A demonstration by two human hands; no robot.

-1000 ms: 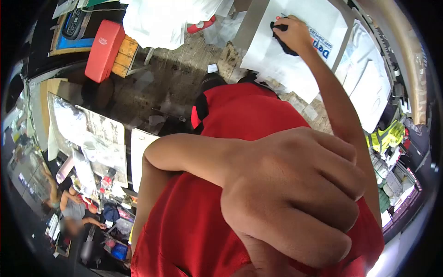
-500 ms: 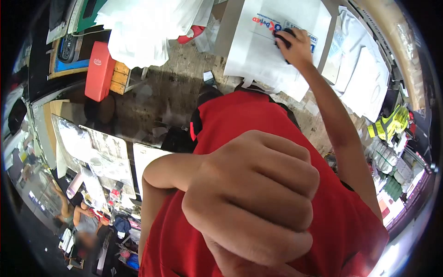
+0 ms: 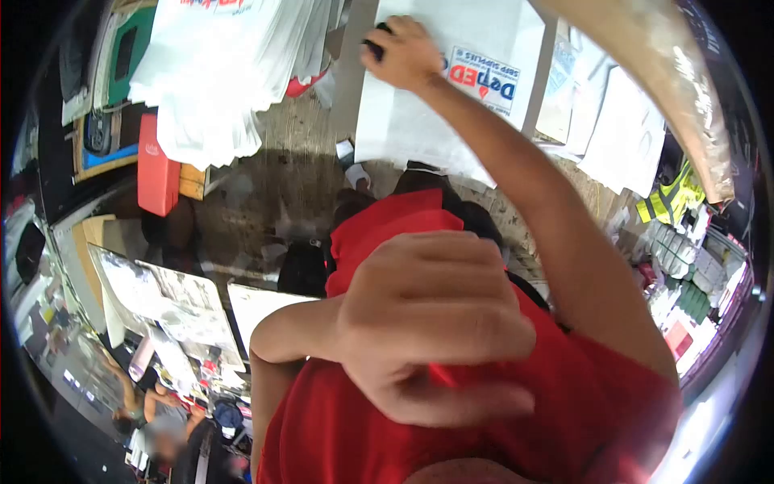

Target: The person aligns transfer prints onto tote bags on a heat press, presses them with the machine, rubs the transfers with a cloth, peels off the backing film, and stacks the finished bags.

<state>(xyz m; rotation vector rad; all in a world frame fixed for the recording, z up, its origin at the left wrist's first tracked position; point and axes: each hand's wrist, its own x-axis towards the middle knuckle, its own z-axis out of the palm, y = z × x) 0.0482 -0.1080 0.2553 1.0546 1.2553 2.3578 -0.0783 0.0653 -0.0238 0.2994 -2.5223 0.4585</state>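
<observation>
White sheet (image 3: 419, 125): one, lying on a grey board (image 3: 347, 89), board showing along both long edges. Sheet is smooth, plain white, lower edge slightly wavy. One print block (image 3: 482, 77) fully readable on it: red and blue lettering, "DepED" plus a blue boxed "SBFP SUPPLIES", upside down from here. Left end of the print meets the right wrist, so can't tell how far it runs.

Right hand (image 3: 407, 52): on the sheet, near its left edge and left of the print. Fingers bent around one small black thing (image 3: 375, 42); mostly covered by the hand, shape can't be told.

Left hand (image 3: 427, 315): well below the sheet, in front of the red shirt (image 3: 322, 427). Fingers loosely curled, narrow gap to the thumb, red showing through. Palm hidden, can't tell if anything is in it.

Rest, relative to the sheet:
- left: one stack of white sheets (image 3: 214, 89), similar print at top, too many layers to count
- further left, lower: one red box (image 3: 158, 165)
- right: loose white papers (image 3: 633, 137), more than one, overlapping
- far right: one long brown roll (image 3: 700, 113), one yellow vest (image 3: 673, 198) just below it
</observation>
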